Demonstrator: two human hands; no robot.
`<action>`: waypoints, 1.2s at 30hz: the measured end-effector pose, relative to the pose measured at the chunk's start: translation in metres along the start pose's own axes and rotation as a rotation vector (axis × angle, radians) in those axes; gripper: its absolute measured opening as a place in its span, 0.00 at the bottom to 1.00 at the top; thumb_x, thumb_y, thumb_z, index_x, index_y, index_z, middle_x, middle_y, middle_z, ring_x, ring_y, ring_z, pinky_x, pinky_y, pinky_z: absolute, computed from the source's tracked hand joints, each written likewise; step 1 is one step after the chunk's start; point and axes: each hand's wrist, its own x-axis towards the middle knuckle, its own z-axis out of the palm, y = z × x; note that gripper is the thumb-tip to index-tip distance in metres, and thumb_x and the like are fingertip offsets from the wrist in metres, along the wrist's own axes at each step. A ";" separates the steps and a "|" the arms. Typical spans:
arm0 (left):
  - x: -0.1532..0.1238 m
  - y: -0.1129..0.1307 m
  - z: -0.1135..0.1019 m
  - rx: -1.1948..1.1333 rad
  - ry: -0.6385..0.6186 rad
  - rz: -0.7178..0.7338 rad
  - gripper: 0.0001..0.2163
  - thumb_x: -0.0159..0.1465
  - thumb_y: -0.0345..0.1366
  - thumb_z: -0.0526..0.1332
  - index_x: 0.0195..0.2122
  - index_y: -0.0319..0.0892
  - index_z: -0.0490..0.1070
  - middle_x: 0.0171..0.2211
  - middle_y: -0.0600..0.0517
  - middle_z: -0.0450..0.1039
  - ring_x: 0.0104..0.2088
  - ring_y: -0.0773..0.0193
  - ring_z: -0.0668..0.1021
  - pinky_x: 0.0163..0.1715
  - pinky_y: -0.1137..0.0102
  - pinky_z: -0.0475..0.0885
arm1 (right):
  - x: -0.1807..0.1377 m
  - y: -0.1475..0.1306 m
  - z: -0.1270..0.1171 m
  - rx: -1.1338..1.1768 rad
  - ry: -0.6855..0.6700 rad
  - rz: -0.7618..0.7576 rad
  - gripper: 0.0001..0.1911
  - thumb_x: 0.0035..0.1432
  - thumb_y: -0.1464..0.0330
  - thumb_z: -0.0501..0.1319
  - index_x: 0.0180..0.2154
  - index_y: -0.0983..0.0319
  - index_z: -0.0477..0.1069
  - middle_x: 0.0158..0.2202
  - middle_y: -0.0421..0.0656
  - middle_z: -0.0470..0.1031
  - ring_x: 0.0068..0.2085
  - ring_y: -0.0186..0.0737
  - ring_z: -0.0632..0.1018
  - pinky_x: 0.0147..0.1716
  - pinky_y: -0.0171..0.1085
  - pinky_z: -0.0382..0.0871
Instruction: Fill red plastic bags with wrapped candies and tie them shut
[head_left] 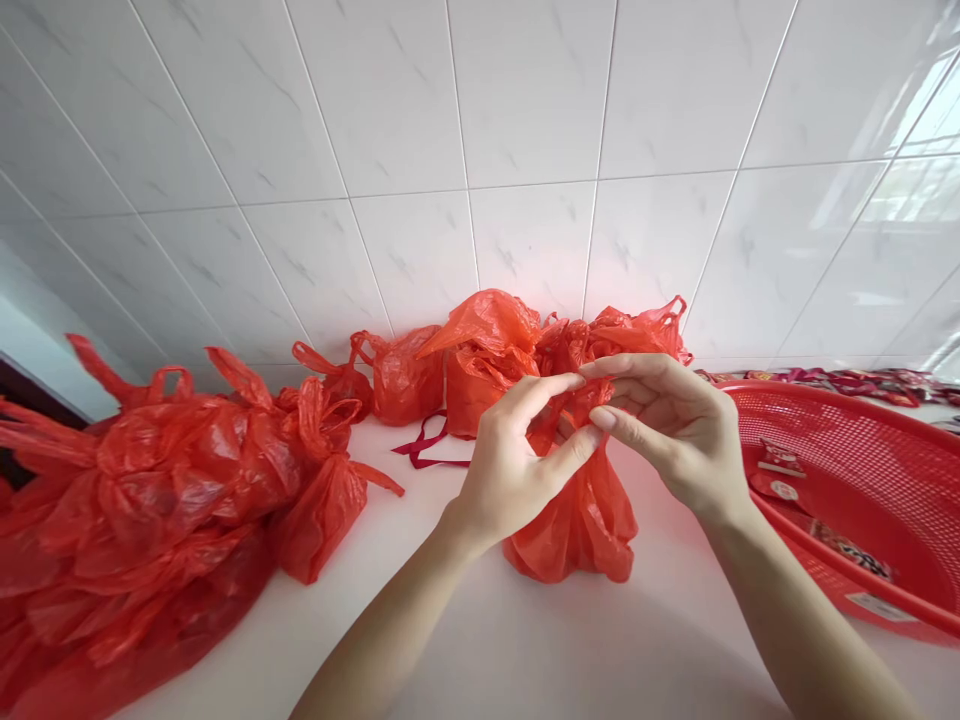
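A heap of red bags (172, 470), more than I could count, filled the near left; one basket (795, 440) sat right. Between them stood one upright bag (577, 520), its neck pinched by the left hand (511, 462) and right hand (691, 442); gathering the thin plastic evenly seemed wise. One ribbon (414, 448) lay beyond, leftward.

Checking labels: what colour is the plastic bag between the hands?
The plastic bag is red, clearest in the head view.
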 end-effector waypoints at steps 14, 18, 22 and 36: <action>0.010 -0.003 -0.007 -0.251 0.127 -0.144 0.07 0.65 0.39 0.66 0.33 0.42 0.76 0.32 0.52 0.78 0.34 0.66 0.79 0.36 0.73 0.75 | 0.003 0.013 -0.005 -0.282 -0.338 0.259 0.33 0.53 0.56 0.72 0.58 0.56 0.69 0.56 0.47 0.76 0.56 0.52 0.76 0.57 0.53 0.71; 0.013 -0.006 -0.010 -0.337 0.174 -0.205 0.09 0.63 0.41 0.68 0.32 0.41 0.77 0.30 0.52 0.78 0.33 0.67 0.79 0.36 0.73 0.75 | -0.003 0.012 0.000 -0.360 -0.318 0.306 0.32 0.53 0.54 0.71 0.57 0.57 0.70 0.54 0.48 0.78 0.53 0.52 0.78 0.54 0.53 0.74; 0.014 -0.008 -0.011 -0.434 0.181 -0.245 0.08 0.60 0.40 0.70 0.34 0.41 0.77 0.34 0.51 0.79 0.37 0.65 0.80 0.41 0.71 0.76 | -0.007 0.010 0.008 -0.468 -0.322 0.223 0.18 0.61 0.55 0.65 0.46 0.59 0.74 0.41 0.45 0.80 0.42 0.47 0.80 0.42 0.45 0.76; 0.011 -0.009 -0.014 -0.513 0.130 -0.230 0.11 0.55 0.28 0.72 0.39 0.44 0.77 0.44 0.52 0.80 0.44 0.64 0.82 0.46 0.71 0.78 | -0.010 0.006 0.013 -0.809 0.032 0.113 0.04 0.58 0.68 0.63 0.34 0.58 0.67 0.31 0.40 0.76 0.30 0.40 0.76 0.30 0.38 0.71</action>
